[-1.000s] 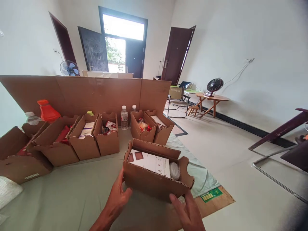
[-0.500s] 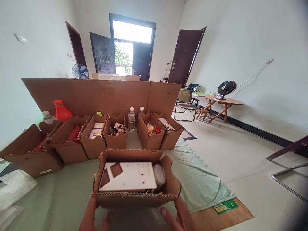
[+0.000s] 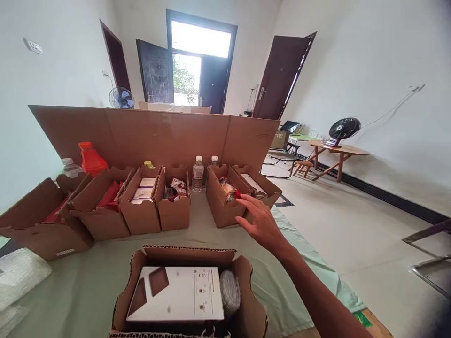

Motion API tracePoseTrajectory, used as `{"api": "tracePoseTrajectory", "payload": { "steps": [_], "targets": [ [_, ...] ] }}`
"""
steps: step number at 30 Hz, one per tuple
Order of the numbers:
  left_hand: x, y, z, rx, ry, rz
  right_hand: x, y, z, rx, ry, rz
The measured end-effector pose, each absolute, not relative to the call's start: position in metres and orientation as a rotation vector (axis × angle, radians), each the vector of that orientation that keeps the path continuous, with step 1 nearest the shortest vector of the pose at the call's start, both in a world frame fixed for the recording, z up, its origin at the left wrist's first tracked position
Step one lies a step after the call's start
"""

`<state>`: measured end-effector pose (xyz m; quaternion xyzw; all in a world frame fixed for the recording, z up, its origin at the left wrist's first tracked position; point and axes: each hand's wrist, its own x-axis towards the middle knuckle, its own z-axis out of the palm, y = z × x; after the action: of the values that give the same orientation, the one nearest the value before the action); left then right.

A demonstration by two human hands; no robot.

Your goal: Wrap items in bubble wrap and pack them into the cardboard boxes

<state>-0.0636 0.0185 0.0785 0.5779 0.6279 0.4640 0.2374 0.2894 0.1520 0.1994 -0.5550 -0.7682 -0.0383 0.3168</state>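
My right hand reaches forward over the front of a cardboard bin that holds shiny food packets. Its fingers are stretched out and apart, and whether they touch the bin's edge I cannot tell. Just beyond it stands another bin with a white box inside. Close to me sits an open cardboard bin with a white and brown printed box and a clear plastic-wrapped roll at its right end. My left hand is out of sight.
Several more cardboard bins stand in a row on the green cloth, before an upright cardboard panel. Clear bottles and a red bottle stand behind them. Bubble wrap lies at the left.
Both hands have let go of the near bin, which now appears lower and closer. My right hand has moved forward to the bins at the right; my left hand has left the view.
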Motion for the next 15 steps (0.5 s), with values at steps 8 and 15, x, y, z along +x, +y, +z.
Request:
{"api": "tracePoseTrajectory", "payload": {
  "steps": [8, 15],
  "targets": [
    [-0.062, 0.026, 0.078, 1.538, 1.713, 1.200, 0.250, 0.188, 0.225, -1.970, -2.165, -0.208],
    [-0.054, 0.092, 0.089, 1.514, 1.645, 1.278, 0.220, 0.270, 0.243, -2.221, -2.272, 0.180]
  ]
}}
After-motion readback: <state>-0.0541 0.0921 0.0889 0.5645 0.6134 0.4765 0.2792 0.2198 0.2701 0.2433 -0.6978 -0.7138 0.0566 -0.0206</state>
